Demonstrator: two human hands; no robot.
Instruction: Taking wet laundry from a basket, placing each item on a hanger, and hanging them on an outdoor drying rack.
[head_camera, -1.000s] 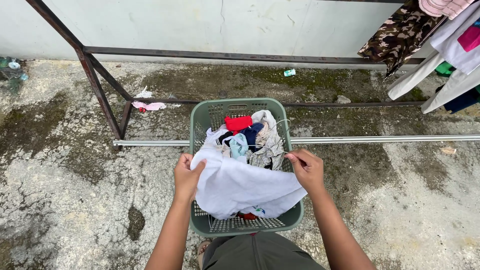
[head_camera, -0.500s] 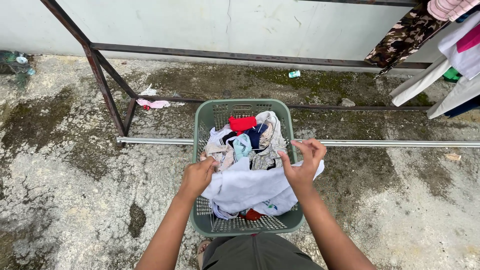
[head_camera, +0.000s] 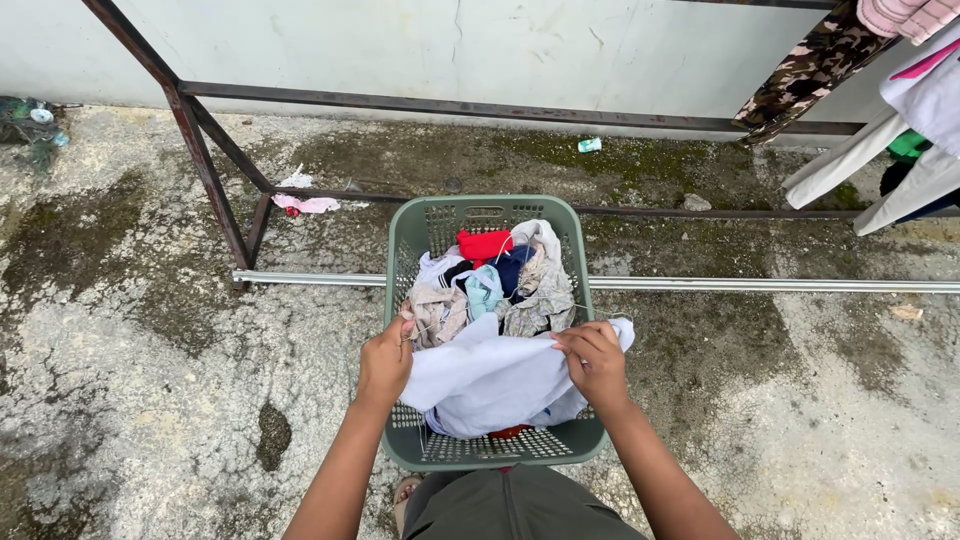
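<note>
white garment (head_camera: 490, 375): centre frame, over green laundry basket (head_camera: 405, 235); my left hand (head_camera: 385, 358) and right hand (head_camera: 595, 362) each clenched on its edge.

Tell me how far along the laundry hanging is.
Done: several garments already hang at the upper right. In hand: the left hand and right hand grip a white garment over the green basket, with a thin wire hanger at its right edge. Left: the basket holds a pile of mixed clothes.
</note>
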